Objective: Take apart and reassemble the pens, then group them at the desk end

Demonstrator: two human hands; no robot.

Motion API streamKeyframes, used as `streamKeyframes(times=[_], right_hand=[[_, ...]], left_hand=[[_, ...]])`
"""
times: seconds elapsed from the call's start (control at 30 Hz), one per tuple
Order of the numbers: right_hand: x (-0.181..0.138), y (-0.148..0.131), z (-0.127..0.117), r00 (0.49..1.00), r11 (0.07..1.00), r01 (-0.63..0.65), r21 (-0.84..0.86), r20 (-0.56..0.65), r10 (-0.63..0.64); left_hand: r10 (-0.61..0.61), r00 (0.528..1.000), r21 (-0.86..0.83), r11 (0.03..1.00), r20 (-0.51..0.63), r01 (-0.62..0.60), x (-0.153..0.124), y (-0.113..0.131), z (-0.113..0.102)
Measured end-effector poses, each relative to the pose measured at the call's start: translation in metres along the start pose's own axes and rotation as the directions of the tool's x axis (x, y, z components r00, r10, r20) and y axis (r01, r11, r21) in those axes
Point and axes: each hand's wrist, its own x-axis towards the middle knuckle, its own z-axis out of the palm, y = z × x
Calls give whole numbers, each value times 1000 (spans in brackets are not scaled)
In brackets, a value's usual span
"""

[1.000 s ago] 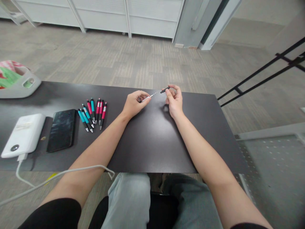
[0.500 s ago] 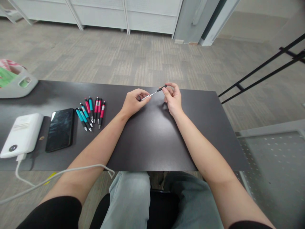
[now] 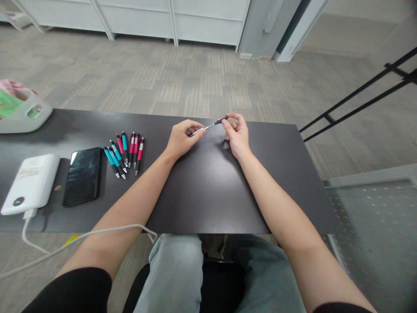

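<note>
My left hand (image 3: 182,139) is closed, pinching the pale end of a slim white-and-black pen (image 3: 210,126) between thumb and fingers. At the pen's black end, my right hand (image 3: 239,137) grips it with thumb and forefinger. The pen slants up to the right, raised above the far part of the dark table; its narrow middle shows between the two hands. Left of my left hand lies a loose group of pens, several turquoise (image 3: 115,156) and several red (image 3: 136,150), all with black grips.
The dark table (image 3: 215,195) carries a black phone (image 3: 82,176) and a white power bank (image 3: 31,182) at left. A white cable (image 3: 97,231) passes across my left forearm. A white basket (image 3: 35,119) stands at the far left corner; a black metal frame (image 3: 339,111) is beyond the right edge.
Both hands keep their hold on the pen almost unmoved. My left thumb and fingers have shifted very slightly left along it.
</note>
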Motion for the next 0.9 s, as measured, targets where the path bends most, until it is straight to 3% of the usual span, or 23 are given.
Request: streamKeyframes(times=[0.53, 0.9], right_hand=[[-2, 7, 1, 992, 998, 36, -49, 123, -30], [-9, -3, 1, 987, 952, 77, -296, 157, -31]], left_hand=[[20, 1000, 41, 999, 9, -20, 3, 5, -3], [67, 996, 50, 996, 51, -69, 3, 7, -3]])
